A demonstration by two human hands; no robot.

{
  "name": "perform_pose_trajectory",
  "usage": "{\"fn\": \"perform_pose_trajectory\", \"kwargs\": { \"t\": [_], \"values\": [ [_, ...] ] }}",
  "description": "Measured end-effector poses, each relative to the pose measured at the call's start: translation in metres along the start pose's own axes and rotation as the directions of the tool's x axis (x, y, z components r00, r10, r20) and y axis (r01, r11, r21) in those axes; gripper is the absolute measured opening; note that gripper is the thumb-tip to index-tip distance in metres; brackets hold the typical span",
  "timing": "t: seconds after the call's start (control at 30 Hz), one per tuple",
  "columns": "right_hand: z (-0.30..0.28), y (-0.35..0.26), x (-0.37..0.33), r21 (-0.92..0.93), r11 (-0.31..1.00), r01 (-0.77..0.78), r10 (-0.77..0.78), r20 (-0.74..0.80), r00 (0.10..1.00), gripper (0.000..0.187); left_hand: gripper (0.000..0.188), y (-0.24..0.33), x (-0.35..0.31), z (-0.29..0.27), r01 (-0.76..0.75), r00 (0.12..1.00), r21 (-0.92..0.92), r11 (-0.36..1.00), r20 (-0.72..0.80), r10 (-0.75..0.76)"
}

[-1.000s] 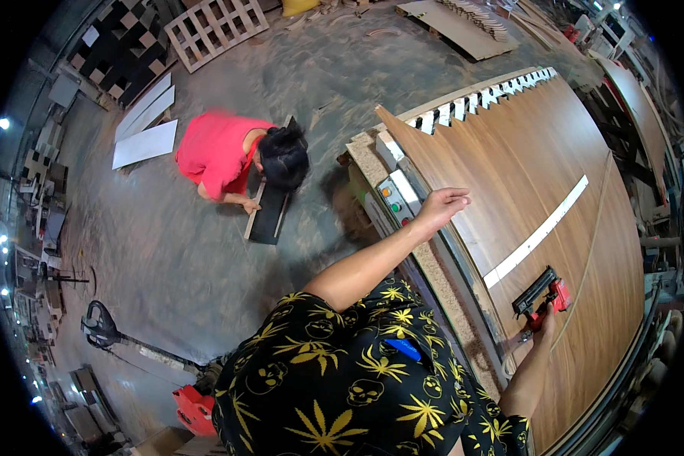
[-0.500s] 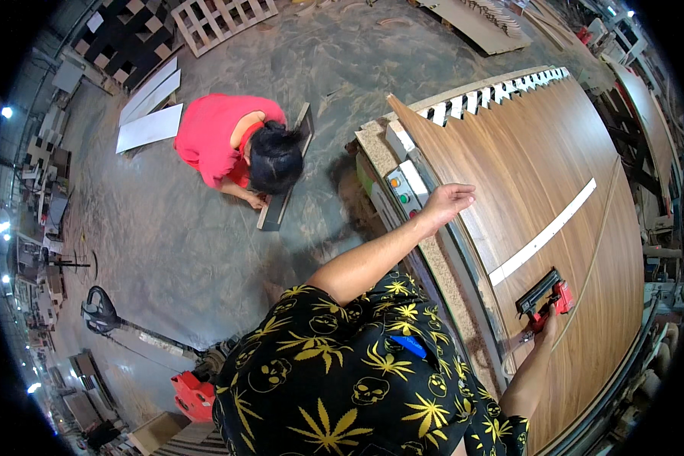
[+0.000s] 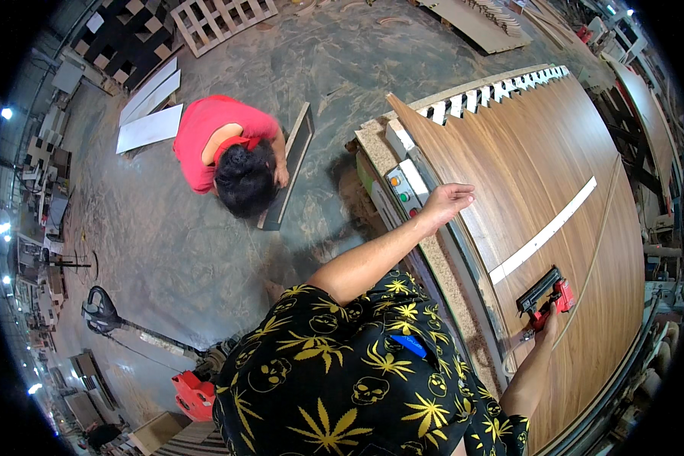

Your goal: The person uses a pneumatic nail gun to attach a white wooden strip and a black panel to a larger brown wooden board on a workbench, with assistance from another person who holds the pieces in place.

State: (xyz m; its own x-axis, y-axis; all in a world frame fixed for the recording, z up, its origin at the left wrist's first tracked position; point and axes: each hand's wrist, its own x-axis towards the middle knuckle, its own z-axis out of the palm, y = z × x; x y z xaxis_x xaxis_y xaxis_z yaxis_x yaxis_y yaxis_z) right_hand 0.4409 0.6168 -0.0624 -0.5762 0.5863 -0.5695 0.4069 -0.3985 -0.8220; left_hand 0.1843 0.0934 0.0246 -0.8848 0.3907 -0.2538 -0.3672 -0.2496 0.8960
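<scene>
My right hand (image 3: pixel 548 323) is wrapped round the grip of a red and black nail gun (image 3: pixel 543 295), which is over the wood-grain panel (image 3: pixel 539 167) on the bench. A tan hose (image 3: pixel 594 251) runs along the panel beside the gun. My left hand (image 3: pixel 450 204) is at the panel's left edge, its fingers extended and slightly bent, with nothing visible in them. Whether it presses on the wood, I cannot tell. Between my hands, a narrow white strip (image 3: pixel 543 232) lies slantwise across the panel.
White zigzag pieces (image 3: pixel 482 99) line the panel's far edge. A control box (image 3: pixel 407 187) with coloured buttons sits at the bench's left side. On the floor to the left, a person in red (image 3: pixel 228 144) bends beside a dark, narrow frame (image 3: pixel 290 178). White boards (image 3: pixel 150 128) lie behind.
The co-worker's head has shifted left and down, and their arm now reaches the middle of the dark frame. My hands and the nail gun look almost unmoved.
</scene>
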Motion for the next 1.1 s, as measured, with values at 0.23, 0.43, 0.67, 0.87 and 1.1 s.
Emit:
{"fn": "perform_pose_trajectory", "kwargs": {
  "t": [0.23,0.43,0.67,0.87,1.1],
  "values": [
    [0.014,-0.003,-0.012,0.005,0.999,0.040,-0.040,-0.039,0.998,0.035,0.038,-0.001,0.000,-0.001,-0.009,1.000,0.026,1.000,-0.001,0.009],
    [0.016,-0.004,-0.012,-0.006,1.000,0.005,-0.005,-0.065,0.998,0.036,0.038,0.000,-0.002,-0.002,-0.016,1.000,-0.011,1.000,-0.006,0.016],
    [0.008,0.000,-0.003,-0.001,1.000,0.021,-0.021,-0.070,0.997,0.035,0.039,0.000,-0.001,-0.003,-0.004,1.000,-0.019,1.000,-0.005,0.004],
    [0.011,-0.001,-0.006,-0.028,1.000,-0.009,0.007,-0.079,0.997,0.037,0.039,0.001,-0.003,-0.003,-0.002,1.000,-0.011,1.000,-0.007,0.002],
    [0.007,-0.001,-0.004,-0.030,1.000,0.008,-0.010,-0.041,0.999,0.046,0.039,0.002,-0.002,-0.003,0.009,1.000,0.004,1.000,-0.004,-0.009]
  ]
}}
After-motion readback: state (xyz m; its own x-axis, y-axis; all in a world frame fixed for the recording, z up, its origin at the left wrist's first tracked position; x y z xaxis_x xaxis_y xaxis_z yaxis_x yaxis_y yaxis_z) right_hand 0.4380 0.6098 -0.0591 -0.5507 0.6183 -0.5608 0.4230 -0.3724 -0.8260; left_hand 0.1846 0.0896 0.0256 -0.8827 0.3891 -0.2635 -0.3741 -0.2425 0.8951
